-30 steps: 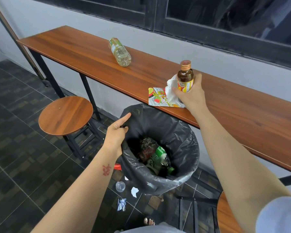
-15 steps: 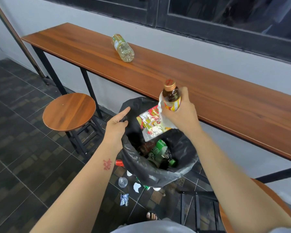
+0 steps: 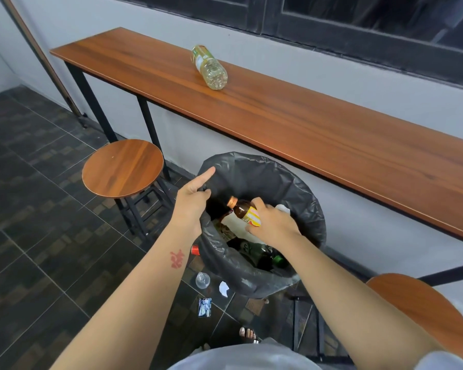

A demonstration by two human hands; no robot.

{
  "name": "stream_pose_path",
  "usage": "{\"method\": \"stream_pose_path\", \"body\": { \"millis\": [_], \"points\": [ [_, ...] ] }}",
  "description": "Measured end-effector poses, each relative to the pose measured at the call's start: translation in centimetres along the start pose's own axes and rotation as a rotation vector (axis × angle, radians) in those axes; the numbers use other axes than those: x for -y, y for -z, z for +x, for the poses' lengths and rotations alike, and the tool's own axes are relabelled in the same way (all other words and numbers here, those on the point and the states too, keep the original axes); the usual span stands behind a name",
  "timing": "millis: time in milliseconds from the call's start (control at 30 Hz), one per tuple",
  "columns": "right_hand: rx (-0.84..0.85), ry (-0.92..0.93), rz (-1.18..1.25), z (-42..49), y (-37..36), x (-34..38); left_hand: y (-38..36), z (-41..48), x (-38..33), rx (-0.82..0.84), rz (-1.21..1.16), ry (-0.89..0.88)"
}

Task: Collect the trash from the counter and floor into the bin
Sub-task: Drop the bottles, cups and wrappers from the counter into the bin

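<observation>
The right hand [image 3: 274,225] is down in the mouth of the bin [image 3: 302,188]. Its fingers [image 3: 258,204] are curled round a small brown bottle [image 3: 243,210], with some white paper bunched under the palm; whether that is tissue or a wrapper I can't quite tell from here. The left hand [image 3: 191,201] pinches the bin's black liner at the near-left rim, forefinger sticking out straight, holding the mouth wide.

This looks like the drop-off step. The bottle is inside the rim, above the rubbish already there, and not yet let go. Next the fingers need only loosen so the load falls.

After that, a clear bottle [image 3: 210,68] lies on its side on the bench [image 3: 332,134], well apart from the bin. On the floor [image 3: 38,263] by the bin's near side sit a cup [image 3: 203,279], a paper scrap [image 3: 223,288] and a packet [image 3: 205,307]. Those call for a reach, then a stoop.
</observation>
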State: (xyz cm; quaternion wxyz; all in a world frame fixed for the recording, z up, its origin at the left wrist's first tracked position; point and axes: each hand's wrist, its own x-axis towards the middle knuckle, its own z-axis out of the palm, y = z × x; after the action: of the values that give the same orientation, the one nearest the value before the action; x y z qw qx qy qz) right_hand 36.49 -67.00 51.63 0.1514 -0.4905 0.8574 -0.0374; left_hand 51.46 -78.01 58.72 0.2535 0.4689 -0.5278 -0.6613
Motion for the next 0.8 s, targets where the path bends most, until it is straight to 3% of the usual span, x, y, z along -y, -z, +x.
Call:
{"method": "stream_pose_path", "body": {
  "millis": [133,300,433,667,800],
  "points": [
    [-0.035,0.073,-0.134,0.6,-1.4,0.2,0.2,0.2,0.6,-0.002,0.032,0.005],
    [0.077,0.123,-0.111,0.8,-2.6,-1.0,0.3,0.2,1.1,-0.009,0.003,0.004],
    [0.056,0.158,-0.111,0.7,-2.0,-1.4,0.4,0.3,1.4,-0.064,-0.022,0.009],
    [-0.110,0.245,0.007,0.9,0.9,-0.6,0.9,0.4,1.3,-0.145,-0.058,0.033],
    [-0.329,0.345,0.113,2.0,4.2,1.2,1.8,0.8,1.5,-0.216,-0.098,0.019]
  ]
}}
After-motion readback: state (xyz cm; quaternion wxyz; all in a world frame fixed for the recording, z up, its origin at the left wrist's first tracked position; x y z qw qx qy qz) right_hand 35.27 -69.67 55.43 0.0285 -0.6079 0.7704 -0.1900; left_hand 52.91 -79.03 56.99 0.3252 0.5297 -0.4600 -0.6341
